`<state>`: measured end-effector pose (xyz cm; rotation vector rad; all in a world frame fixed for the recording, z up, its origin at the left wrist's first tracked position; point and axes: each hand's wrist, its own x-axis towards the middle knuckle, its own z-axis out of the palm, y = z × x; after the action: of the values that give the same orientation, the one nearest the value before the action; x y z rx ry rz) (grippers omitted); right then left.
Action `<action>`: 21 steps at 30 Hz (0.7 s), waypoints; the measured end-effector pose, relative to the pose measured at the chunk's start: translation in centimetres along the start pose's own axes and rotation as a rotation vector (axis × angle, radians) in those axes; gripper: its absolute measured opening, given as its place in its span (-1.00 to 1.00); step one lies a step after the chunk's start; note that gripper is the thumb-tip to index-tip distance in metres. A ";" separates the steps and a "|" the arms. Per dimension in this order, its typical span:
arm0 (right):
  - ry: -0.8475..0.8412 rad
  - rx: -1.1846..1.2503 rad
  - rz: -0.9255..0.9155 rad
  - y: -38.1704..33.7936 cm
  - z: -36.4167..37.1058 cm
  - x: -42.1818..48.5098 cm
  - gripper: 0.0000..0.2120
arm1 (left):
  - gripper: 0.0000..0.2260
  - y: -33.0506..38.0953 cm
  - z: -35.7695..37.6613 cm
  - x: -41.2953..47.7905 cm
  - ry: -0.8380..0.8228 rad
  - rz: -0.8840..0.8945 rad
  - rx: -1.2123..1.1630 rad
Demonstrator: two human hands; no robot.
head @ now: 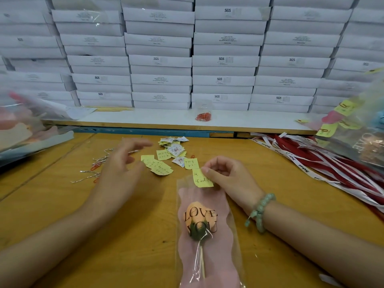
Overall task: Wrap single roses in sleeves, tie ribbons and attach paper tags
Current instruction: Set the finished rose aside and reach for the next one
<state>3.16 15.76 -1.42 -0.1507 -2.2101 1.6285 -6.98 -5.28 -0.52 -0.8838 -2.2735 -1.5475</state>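
– Peach rose [197, 213], where does it lie?

– Inside a sleeve [193, 260] of clear film with a pink liner, flat on the yellow wooden counter [62, 204], right in front of the person. The bloom points away from them and the stem runs back toward the bottom edge. "LOVE YOU" is printed on the film over the bloom.

– And the right hand [226, 175]?

– It pinches a yellow paper tag [200, 180] between thumb and forefinger. The tag bears handwriting and lies on the open top end of the sleeve. A pale green bead bracelet [260, 210] sits on that wrist.

– The left hand [122, 165]?

– It grasps nothing. Its fingers are spread and relaxed above the counter, left of the sleeve, and it looks blurred.

– What else is nearby?

– More loose tags [161, 168], yellow ones and small printed white ones, are scattered just beyond the hands. Silver wire ties [97, 161] lie to the left of those, with a few red clips among them. Red and white ribbons [332, 163] lie in a heap at the right side of the counter.

– And further back?

– A white shelf [145, 119] carries a clear jar [203, 112] with red clips in it. Behind it, flat white boxes [160, 59] are stacked high, several marked "SGS".
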 end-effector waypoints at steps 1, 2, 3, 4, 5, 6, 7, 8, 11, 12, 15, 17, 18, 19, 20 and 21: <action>0.007 -0.011 0.005 0.0 0.0 0.0 -0.90 | -0.55 -0.2 -0.5 0.6 0.051 -0.041 -0.020; 0.012 -0.019 0.010 0.0 0.0 0.1 -0.91 | -0.57 -0.6 -1.1 1.3 0.095 -0.069 -0.028; 0.016 -0.028 0.016 0.1 0.0 0.1 -0.91 | -0.60 -1.0 -1.8 2.0 0.120 -0.088 -0.016; 0.017 -0.040 0.022 0.1 0.0 0.1 -0.92 | -0.63 -1.5 -2.6 2.7 0.119 -0.102 0.022; 0.017 -0.052 0.026 0.1 0.0 0.1 -0.92 | -0.68 -2.2 -3.3 3.4 0.080 -0.111 0.088; 0.015 -0.060 0.027 0.1 0.0 0.2 -0.92 | -0.73 -2.8 -3.9 3.9 0.001 -0.106 0.197; 0.012 -0.061 0.026 0.1 0.0 0.2 -0.93 | -0.77 -3.3 -4.5 4.2 -0.095 -0.090 0.324; 0.009 -0.059 0.025 0.1 0.0 0.2 -0.93 | -0.79 -3.7 -5.0 4.3 -0.181 -0.062 0.435; 0.001 -0.057 0.023 0.0 0.1 0.2 -0.94 | -0.77 -3.8 -5.8 4.3 -0.322 0.030 0.528; 0.000 -0.054 0.026 0.0 0.1 0.2 -0.94 | -0.77 -3.6 -5.9 4.3 -0.350 0.058 0.560; -0.005 -0.036 0.039 0.0 0.0 0.2 -0.90 | -0.74 -3.9 -6.8 5.0 -0.375 0.119 0.670; -0.010 -0.039 0.039 -0.1 0.0 0.1 -0.91 | -0.67 -4.3 -7.9 5.8 -0.404 0.139 0.706; -0.012 -0.040 0.037 -0.1 0.0 0.1 -0.91 | -0.66 -4.3 -8.4 6.1 -0.445 0.131 0.729; -0.014 -0.043 0.034 -0.1 0.0 0.1 -0.92 | -0.66 -4.2 -8.9 6.3 -0.490 0.135 0.730; -0.014 -0.047 0.032 -0.1 0.0 0.1 -0.92 | -0.65 -4.0 -9.2 6.3 -0.553 0.129 0.756; -0.013 -0.051 0.030 -0.1 0.0 0.1 -0.92 | -0.62 -4.4 -9.6 6.5 -0.594 0.148 0.755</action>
<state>3.05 15.75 -1.32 -0.1890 -2.2701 1.5943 -15.96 -12.85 3.44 -1.3199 -2.7555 -0.2794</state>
